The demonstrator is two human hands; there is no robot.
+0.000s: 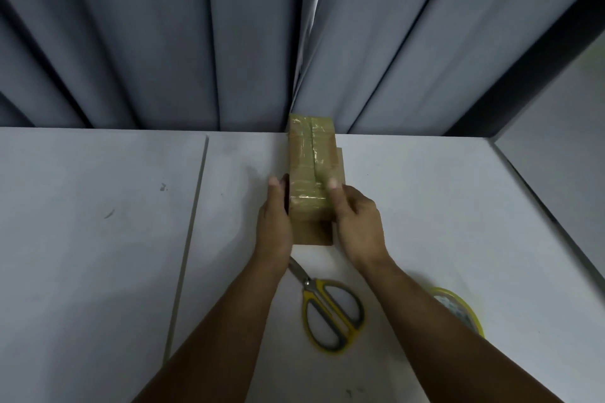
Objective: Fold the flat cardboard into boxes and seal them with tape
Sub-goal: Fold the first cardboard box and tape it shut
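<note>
Box (311, 167) sitting mid-table, its far end reaching the back edge of the table (98, 206), curtain (163, 26) hanging just behind; glossy tape (307, 199) running along the top seam, with bands crossing it; the box resting on flat cardboard (314, 237), which is showing past the near end and as a sliver along the right side

Left hand (275, 216) lying against the box's left wall, fingers straight and pressed together along it; right hand (357, 222) gripping the near right corner, one digit lying on the taped top, the others curling down the right wall, though blur is making the fingertips hard to read; both hands squeezing the box between them

Scissors (330, 307) lying closed near the person, blades pointing toward the box, tips just beside the left wrist; roll (465, 307) sitting to the right, partly hidden behind the right forearm

Step in hand, as judged: the top seam is looking sealed, so the hands are probably squaring the box or pressing the tape down, or getting ready to shift it; no loose flap showing on the visible faces, the underside being out of sight

Next move, as judged: lifting the box straight up with both hands so the cardboard below is not dragged along; setting it well apart to free working room; then taking up the flat piece for folding, with scissors and roll both within reach
</note>
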